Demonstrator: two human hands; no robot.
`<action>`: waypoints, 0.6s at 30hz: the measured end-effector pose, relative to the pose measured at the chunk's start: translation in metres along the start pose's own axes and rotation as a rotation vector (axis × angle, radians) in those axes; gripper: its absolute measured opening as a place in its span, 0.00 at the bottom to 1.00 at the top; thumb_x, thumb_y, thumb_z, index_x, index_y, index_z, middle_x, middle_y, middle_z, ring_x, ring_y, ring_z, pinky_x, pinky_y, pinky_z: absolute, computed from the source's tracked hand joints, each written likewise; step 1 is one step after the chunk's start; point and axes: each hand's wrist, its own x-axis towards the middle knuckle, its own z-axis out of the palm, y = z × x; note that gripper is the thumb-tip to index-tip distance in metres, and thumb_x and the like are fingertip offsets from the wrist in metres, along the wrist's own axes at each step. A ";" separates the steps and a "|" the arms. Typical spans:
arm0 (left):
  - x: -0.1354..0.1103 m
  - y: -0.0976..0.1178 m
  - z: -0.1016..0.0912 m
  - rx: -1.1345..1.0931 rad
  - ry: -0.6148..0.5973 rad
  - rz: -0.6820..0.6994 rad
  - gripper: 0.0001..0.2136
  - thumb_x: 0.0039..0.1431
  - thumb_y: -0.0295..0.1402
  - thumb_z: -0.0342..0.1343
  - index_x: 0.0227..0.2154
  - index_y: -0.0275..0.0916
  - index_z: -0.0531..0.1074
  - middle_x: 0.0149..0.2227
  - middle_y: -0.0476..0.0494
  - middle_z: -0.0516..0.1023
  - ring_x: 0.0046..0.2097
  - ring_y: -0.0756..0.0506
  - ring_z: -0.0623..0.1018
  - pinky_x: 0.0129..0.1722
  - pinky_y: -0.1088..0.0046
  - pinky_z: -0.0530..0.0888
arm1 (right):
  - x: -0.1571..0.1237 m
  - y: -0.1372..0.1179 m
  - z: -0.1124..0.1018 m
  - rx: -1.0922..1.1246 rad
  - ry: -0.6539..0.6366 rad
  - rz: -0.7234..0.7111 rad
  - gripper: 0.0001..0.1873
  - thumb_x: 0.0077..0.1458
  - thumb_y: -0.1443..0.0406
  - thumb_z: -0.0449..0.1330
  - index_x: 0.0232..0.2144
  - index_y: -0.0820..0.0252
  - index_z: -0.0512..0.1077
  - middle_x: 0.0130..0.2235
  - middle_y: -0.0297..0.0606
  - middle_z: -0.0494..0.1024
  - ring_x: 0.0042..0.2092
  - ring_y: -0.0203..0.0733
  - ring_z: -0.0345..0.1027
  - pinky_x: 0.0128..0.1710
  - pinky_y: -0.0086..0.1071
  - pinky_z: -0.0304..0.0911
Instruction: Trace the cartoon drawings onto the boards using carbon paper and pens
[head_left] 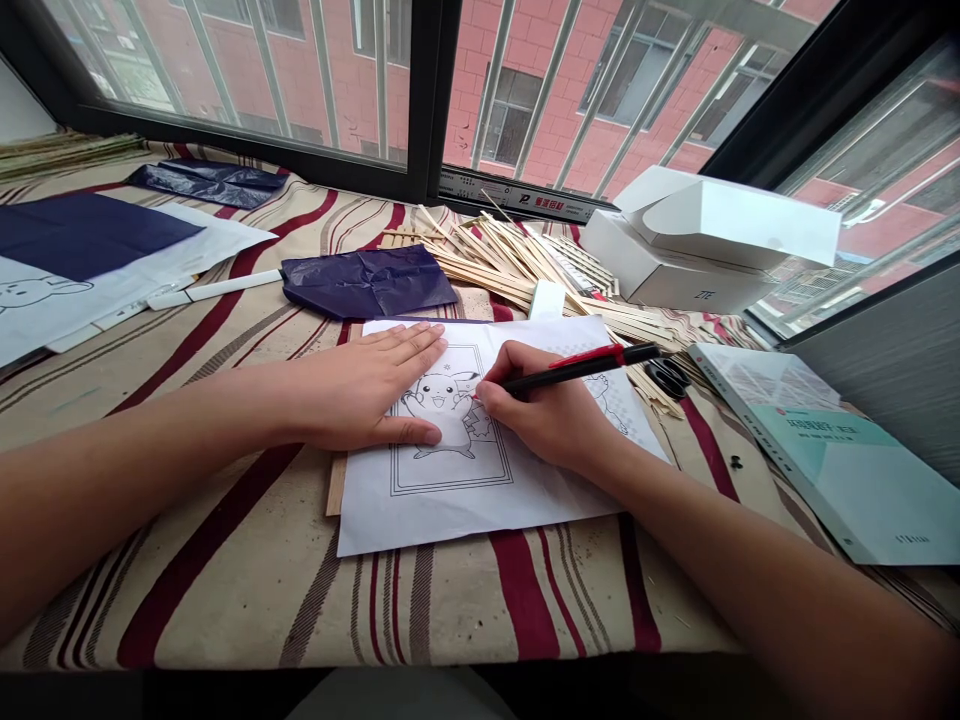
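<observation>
A white sheet (480, 490) with a printed cartoon figure inside a frame lies on the striped cloth (247, 570). A thin wooden board (335, 485) shows under the sheet's left edge. My left hand (360, 385) lies flat on the sheet's left part, fingers stretched out and together. My right hand (547, 410) is closed round a black and red pen (581, 366), whose tip touches the drawing beside the figure.
Dark blue carbon paper (367, 280) lies behind the sheet, with more at far left (82, 235). A pile of thin wooden sticks (517, 265) and white boxes (697, 245) sit by the window. A book (832, 450) rests at right. Black scissors handles (666, 377) lie near it.
</observation>
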 end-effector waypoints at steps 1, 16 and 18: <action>0.000 0.000 0.000 0.004 -0.008 -0.005 0.51 0.67 0.66 0.44 0.78 0.28 0.42 0.79 0.30 0.36 0.80 0.32 0.45 0.77 0.58 0.46 | 0.000 0.000 0.000 -0.001 0.004 0.000 0.09 0.54 0.63 0.63 0.25 0.55 0.66 0.26 0.32 0.73 0.29 0.38 0.63 0.30 0.34 0.58; 0.000 -0.002 0.002 0.009 0.019 0.008 0.51 0.67 0.67 0.41 0.78 0.29 0.42 0.79 0.31 0.37 0.79 0.33 0.47 0.76 0.57 0.47 | -0.002 -0.001 -0.002 0.051 -0.039 -0.043 0.09 0.52 0.66 0.62 0.24 0.55 0.66 0.24 0.29 0.70 0.27 0.35 0.59 0.28 0.32 0.55; 0.000 -0.002 0.001 0.008 0.013 0.006 0.51 0.67 0.66 0.42 0.78 0.29 0.42 0.79 0.30 0.37 0.79 0.32 0.47 0.76 0.56 0.48 | -0.003 -0.001 -0.002 0.063 -0.055 -0.046 0.08 0.53 0.66 0.62 0.25 0.56 0.66 0.24 0.29 0.71 0.27 0.34 0.59 0.28 0.32 0.56</action>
